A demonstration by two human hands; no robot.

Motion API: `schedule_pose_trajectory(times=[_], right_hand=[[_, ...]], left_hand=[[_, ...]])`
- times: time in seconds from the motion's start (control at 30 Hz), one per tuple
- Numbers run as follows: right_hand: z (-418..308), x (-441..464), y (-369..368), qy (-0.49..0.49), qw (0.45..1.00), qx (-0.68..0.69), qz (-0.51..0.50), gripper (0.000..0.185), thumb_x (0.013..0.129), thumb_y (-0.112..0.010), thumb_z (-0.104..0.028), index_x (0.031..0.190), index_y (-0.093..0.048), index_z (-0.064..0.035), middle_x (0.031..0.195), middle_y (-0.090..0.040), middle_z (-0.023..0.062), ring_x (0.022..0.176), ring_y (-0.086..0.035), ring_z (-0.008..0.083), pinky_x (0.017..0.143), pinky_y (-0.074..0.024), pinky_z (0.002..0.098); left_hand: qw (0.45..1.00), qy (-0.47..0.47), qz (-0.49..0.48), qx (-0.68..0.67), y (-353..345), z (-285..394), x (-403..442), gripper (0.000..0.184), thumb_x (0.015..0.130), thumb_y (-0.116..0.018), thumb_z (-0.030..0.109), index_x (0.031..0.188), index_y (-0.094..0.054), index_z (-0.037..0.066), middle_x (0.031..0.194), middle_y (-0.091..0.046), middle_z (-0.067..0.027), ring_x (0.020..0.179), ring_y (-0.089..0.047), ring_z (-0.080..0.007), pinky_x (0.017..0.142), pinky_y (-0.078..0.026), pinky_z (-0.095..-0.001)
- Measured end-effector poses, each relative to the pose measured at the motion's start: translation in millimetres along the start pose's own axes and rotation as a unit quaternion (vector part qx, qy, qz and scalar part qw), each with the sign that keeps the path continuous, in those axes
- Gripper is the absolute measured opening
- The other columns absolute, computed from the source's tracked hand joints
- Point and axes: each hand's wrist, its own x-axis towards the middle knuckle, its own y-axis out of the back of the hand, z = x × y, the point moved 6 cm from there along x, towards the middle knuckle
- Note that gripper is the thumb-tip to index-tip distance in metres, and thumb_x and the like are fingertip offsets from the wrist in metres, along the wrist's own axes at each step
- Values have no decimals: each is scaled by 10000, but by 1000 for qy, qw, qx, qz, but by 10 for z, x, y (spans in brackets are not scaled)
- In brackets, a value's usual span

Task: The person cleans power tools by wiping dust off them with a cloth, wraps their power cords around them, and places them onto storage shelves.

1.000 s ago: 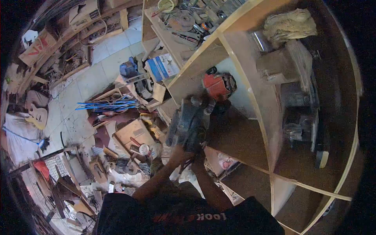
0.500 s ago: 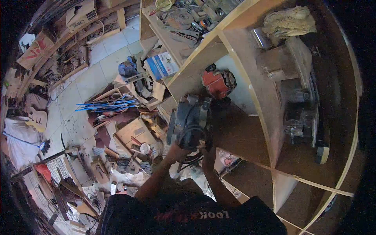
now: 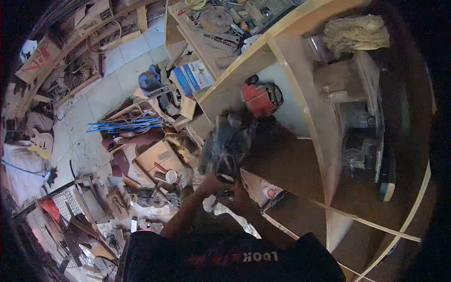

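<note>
A dark, bulky power tool [image 3: 228, 141], smeared by motion, is held in front of me beside the wooden shelf unit. Its exact kind cannot be made out. My left hand [image 3: 213, 183] is closed on its near end. Close by on the right, my right hand [image 3: 236, 193] is curled at the same end, near a pale strip and what looks like a loop of cord; blur hides what its fingers grip. Just beyond the tool, a red-and-black power tool [image 3: 263, 99] rests in a shelf compartment.
The wooden shelf unit [image 3: 324, 188] fills the right side, with a folded tan cloth [image 3: 357, 33] and machine parts on it. To the left lie blue rods [image 3: 124, 124], a blue-and-white box [image 3: 191, 77], a wooden board [image 3: 159, 157] and scattered tools. A guitar body [image 3: 41, 143] stands far left.
My right hand has moved left and down, closer to my left hand. The dark tool has tilted and shifted slightly left, and is now more blurred.
</note>
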Motion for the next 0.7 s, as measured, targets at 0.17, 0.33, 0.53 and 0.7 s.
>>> schedule_pose_trajectory(times=[0.17, 0.33, 0.53, 0.7], right_hand=[[-191, 10, 34, -24, 999, -31, -31, 1042, 737, -755, -426, 1446, -129, 9, 1369, -391, 266, 1208, -488, 374, 980, -429, 429], [-510, 125, 37, -204, 947, -215, -119, 1035, 750, -726, -528, 1423, -166, 25, 1302, -456, 293, 1186, -510, 402, 963, -441, 442], [-398, 252, 176, 0, 961, -273, -49, 939, 731, -695, -601, 1361, -360, 9, 1114, -605, 267, 981, -621, 406, 866, -497, 445], [-577, 837, 1534, -26, 984, 40, 173, 255, 871, -672, -229, 1040, -647, -39, 1009, -641, 70, 937, -593, 165, 818, -470, 341]], left_hand=[[995, -51, 63, -61, -124, 370, -220, 707, 579, -863, 218, 1169, -556, -22, 1011, -667, -128, 876, -646, -179, 768, -520, -350], [961, -167, 218, 28, -65, -387, -14, 936, 573, -857, 254, 1324, -379, -34, 979, -657, -186, 874, -655, -270, 773, -512, -394], [920, -122, 281, 245, 126, -154, -274, 1081, 576, -864, 377, 1389, -273, -24, 983, -652, -237, 879, -654, -390, 741, -514, -439], [907, -52, 322, 267, 308, 44, -394, 1000, 542, -880, 448, 1313, -415, 13, 962, -668, -228, 889, -659, -395, 735, -525, -448]])
